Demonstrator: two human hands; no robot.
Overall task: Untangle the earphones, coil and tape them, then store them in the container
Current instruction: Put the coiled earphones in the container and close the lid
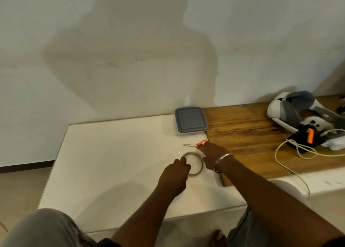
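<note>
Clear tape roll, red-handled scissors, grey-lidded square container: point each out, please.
Clear tape roll (201,164): head view, right rim.
Red-handled scissors (189,145): head view, metal blades.
Grey-lidded square container (190,119): head view, lid centre.

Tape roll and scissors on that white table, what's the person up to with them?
A person is working at the white table. Their left hand curls its fingers over the rim of the tape roll, which lies flat. The right hand reaches to the red handle of the small scissors just beyond the roll; whether it grips them yet is unclear. The grey-lidded container sits closed at the table's far edge. No earphones are in view.
</note>
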